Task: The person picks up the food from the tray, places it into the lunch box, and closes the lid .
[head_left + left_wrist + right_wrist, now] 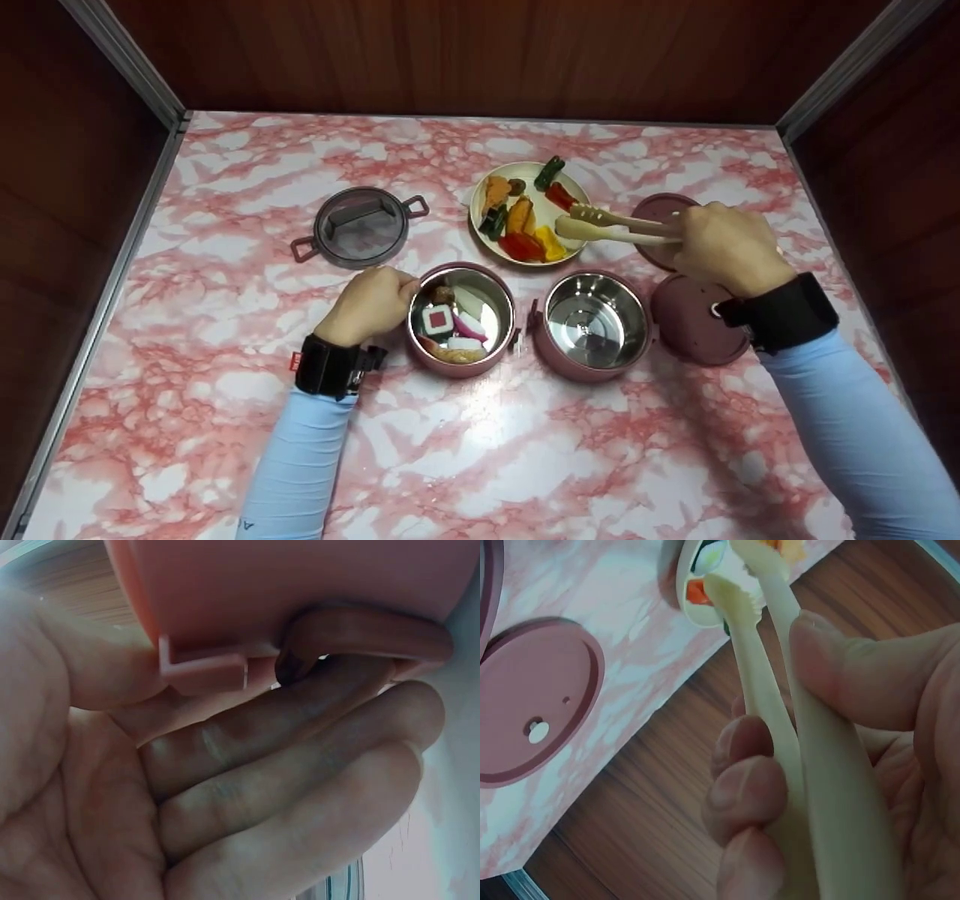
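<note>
My left hand [371, 304] is curled against the left side of a pink steel-lined container [504, 339] that holds sushi-like food pieces. In the left wrist view its fingers [285, 757] lie under the container's pink side handle [367, 626], thumb beside the wall. My right hand [724, 244] grips cream tongs [615, 225], seen close in the right wrist view as tongs [757, 675] pinched between thumb and fingers. Their tips sit slightly apart, with nothing between them, over the right side of a cream plate [477, 196] of vegetable pieces, near a red piece [560, 195].
An empty pink steel-lined container [592, 319] stands right of the filled one. Two pink lids [694, 319] [660, 217] lie at the right, under my right wrist. A grey two-handled lid [360, 225] lies at the left. Wooden walls enclose the marble table [480, 450].
</note>
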A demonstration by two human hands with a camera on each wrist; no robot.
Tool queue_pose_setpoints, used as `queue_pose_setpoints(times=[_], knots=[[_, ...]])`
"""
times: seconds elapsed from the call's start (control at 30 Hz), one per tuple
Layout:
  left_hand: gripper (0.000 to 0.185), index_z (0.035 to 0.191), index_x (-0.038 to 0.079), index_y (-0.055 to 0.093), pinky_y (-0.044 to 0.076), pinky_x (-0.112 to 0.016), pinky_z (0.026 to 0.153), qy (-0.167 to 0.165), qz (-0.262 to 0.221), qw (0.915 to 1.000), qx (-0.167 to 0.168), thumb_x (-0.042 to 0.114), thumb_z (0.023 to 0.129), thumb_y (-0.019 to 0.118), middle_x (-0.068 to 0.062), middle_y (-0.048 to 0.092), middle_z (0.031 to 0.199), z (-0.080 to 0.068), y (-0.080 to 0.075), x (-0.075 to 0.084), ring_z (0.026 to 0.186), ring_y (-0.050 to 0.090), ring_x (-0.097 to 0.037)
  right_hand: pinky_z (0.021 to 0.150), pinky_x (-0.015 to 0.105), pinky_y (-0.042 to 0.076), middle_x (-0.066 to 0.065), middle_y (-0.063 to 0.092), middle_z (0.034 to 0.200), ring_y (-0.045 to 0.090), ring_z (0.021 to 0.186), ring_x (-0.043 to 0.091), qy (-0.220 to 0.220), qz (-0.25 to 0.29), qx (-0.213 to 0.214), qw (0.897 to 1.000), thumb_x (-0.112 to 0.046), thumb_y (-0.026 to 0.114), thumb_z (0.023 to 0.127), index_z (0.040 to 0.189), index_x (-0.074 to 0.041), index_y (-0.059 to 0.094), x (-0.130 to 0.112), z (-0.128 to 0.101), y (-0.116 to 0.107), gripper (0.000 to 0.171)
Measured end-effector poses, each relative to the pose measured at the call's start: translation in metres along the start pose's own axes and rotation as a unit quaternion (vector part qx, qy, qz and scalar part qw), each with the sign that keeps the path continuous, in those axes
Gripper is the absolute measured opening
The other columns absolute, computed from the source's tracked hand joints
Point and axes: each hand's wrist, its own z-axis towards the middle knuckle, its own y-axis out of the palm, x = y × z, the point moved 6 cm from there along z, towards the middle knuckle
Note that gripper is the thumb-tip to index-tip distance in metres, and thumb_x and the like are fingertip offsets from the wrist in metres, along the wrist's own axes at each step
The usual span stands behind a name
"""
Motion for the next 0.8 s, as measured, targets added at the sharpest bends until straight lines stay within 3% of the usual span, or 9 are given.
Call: queue_pose_setpoints(times=[0.13,0.37,0.47,0.57,0.7,0.8], knots=[[0.035,0.077,0.009,0.071,0.048,-0.042,0.074,0.001,0.0,1.0,-0.002,0.026,0.102,0.053,-0.009,0.065,0.077,0.0,0.001,0.0,0.072,0.059,-0.026,0.047,0.055,0.043,0.014,0.059,0.067,0.055,0.057,0.033,-0.015,-0.014,0.012,1.0,-0.05,0.067,0.083,0.075,-0.01,0.066,-0.002,0.007,0.0,0.041],[0.035,0.079,0.008,0.071,0.048,-0.042,0.075,-0.004,0.0,0.9999,-0.011,0.026,0.103,0.053,-0.008,0.065,0.078,0.0,0.001,0.001,0.073,0.06,-0.025,0.048,0.056,0.044,0.014,0.064,0.075,0.06,0.067,0.035,-0.043,-0.028,0.004,0.999,-0.05,0.067,0.081,0.103,-0.023,0.073,-0.002,0.02,0.001,0.036],[0.036,0.075,0.009,0.068,0.048,-0.041,0.074,-0.003,0.001,0.9999,-0.011,0.026,0.102,0.053,-0.008,0.063,0.075,0.0,0.001,0.001,0.072,0.059,-0.025,0.052,0.057,0.045,0.013,0.064,0.077,0.061,0.07,0.034,-0.03,-0.029,-0.012,0.999,-0.051,0.067,0.08,0.096,-0.019,0.073,0.002,0.024,0.0,0.036],[0.037,0.07,0.011,0.064,0.048,-0.041,0.074,0.0,0.003,1.0,-0.006,0.025,0.102,0.053,-0.007,0.062,0.073,0.0,0.001,0.002,0.072,0.058,-0.025,0.055,0.058,0.045,0.015,0.061,0.076,0.059,0.067,0.036,-0.004,-0.035,-0.027,0.999,-0.044,0.067,0.078,0.077,-0.01,0.065,0.005,0.024,-0.003,0.034],[0.037,0.07,0.011,0.064,0.047,-0.041,0.074,0.002,0.005,1.0,-0.002,0.025,0.102,0.053,-0.007,0.062,0.073,0.0,0.0,0.002,0.073,0.058,-0.025,0.053,0.056,0.044,0.015,0.061,0.076,0.059,0.064,0.035,0.0,-0.033,-0.022,0.999,-0.034,0.067,0.078,0.073,-0.01,0.063,0.005,0.02,-0.01,0.025],[0.036,0.071,0.011,0.066,0.047,-0.041,0.073,0.0,0.003,1.0,-0.004,0.025,0.102,0.053,-0.007,0.062,0.074,-0.001,-0.001,0.001,0.072,0.058,-0.024,0.048,0.054,0.042,0.012,0.063,0.076,0.059,0.064,0.033,-0.013,-0.028,-0.006,1.0,-0.027,0.067,0.078,0.08,-0.015,0.07,0.0,0.012,-0.021,0.013]])
